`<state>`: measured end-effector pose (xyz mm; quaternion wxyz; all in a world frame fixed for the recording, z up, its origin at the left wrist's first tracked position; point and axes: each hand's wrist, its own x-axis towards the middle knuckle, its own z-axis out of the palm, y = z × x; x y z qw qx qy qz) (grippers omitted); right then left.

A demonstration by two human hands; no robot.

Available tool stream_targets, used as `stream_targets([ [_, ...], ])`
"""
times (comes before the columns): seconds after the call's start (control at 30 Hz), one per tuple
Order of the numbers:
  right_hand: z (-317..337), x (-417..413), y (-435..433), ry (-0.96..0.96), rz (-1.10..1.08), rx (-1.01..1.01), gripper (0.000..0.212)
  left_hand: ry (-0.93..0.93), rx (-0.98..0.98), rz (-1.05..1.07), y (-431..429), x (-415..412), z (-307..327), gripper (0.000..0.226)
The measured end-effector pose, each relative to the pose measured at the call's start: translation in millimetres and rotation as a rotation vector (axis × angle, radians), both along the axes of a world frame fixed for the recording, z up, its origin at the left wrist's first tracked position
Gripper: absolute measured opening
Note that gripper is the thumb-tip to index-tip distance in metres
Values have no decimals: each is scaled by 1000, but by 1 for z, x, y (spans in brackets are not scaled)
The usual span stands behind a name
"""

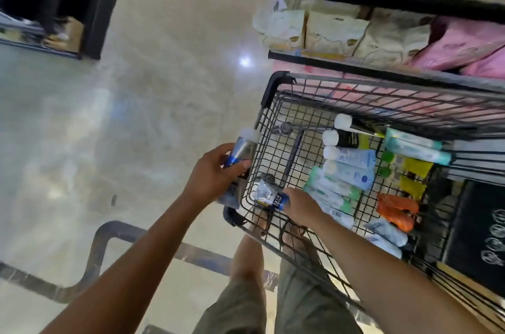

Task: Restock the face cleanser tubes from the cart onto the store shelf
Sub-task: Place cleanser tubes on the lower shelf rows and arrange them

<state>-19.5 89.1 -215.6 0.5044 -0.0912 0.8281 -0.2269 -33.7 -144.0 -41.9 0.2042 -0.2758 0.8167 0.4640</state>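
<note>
Presently, left hand [216, 170] is gripping silver-blue cleanser tubes [243, 150] beside the wire cart [273, 88]; right hand [300, 204] is pinching a further tube [266, 194] inside its corner. Risk: crowded left grip letting one slip.

The wire cart [274, 88] stands on the shiny floor [136, 115], just beside the shelf [314, 58]. On its bottom lie tubes [352, 159] in a row, yellow packs [415, 170] and an orange pack [396, 210]. The shelf carries beige packs [333, 30] and pink packs [464, 47].

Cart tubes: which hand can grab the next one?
Probably right hand: inside the cart beside the green tubes, though holding a small tube. The left hand grips a silver tube outside.
</note>
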Motion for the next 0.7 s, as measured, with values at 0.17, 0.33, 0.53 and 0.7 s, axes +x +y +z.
stream_targets([
  [0.17, -23, 2, -12, 60, 62, 58, 41, 7, 154, 193, -10, 16, -1, 26],
  [0.33, -28, 6, -13, 92, 82, 88, 42, -14, 226, 218, -11, 31, -1, 29],
  [0.53, -2, 5, 0, 99, -13, 23, 33, -33, 306, 180, -11, 39, 6, 39],
  [0.7, 57, -14, 19, 106, -225, -42, 19, -90, 299, 53, -1, 32, 30, 66],
])
